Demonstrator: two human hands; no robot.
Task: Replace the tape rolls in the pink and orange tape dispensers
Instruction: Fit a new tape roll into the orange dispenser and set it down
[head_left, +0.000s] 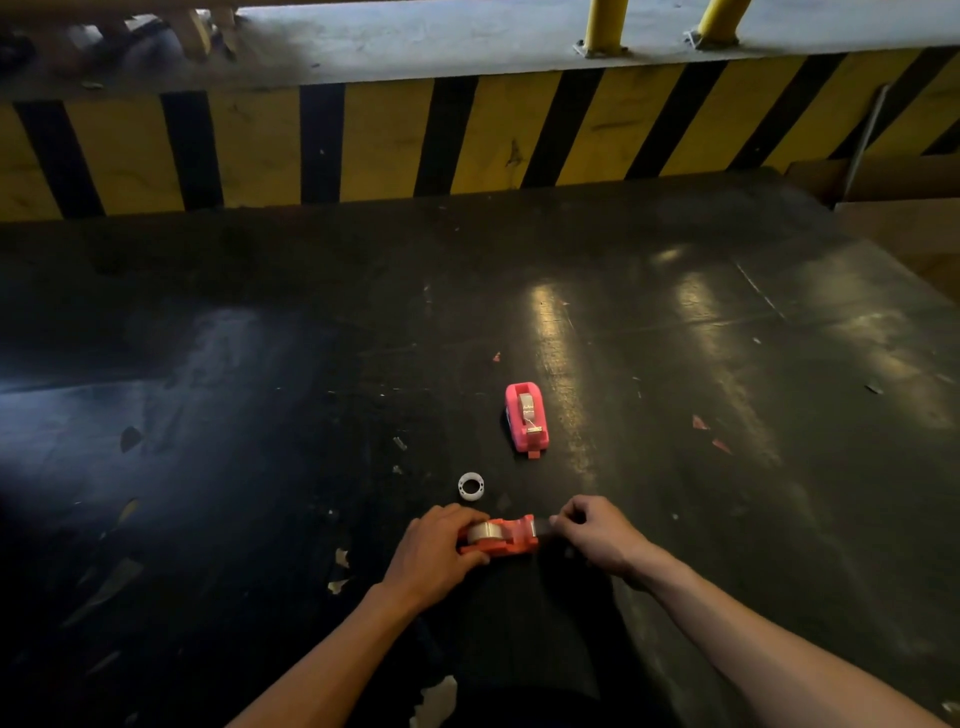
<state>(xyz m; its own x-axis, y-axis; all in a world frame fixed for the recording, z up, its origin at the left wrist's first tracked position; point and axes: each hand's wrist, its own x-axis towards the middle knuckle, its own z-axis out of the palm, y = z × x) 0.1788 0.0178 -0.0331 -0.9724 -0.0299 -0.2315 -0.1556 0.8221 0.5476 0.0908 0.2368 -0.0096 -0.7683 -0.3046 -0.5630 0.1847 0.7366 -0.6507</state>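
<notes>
Gripping orange tape dispenser (500, 540) on dark worktop (675, 364), left hand (434, 553) is clamping its body; right hand (597, 530) is pinching tape end, likely threading to cutter. Beyond: empty core (471, 487), then loaded pink tape dispenser (526, 417).

- The left hand (434, 553) is bare: no glove, no ring to be seen on the fingers that show.
- The right hand (597, 535) is bare as well, with nothing worn on it.
- Both wrists carry no watch, strap or bracelet.
- Both forearms are uncovered all the way down to the lower edge of the view; no sleeve or cuff shows on either one.
</notes>
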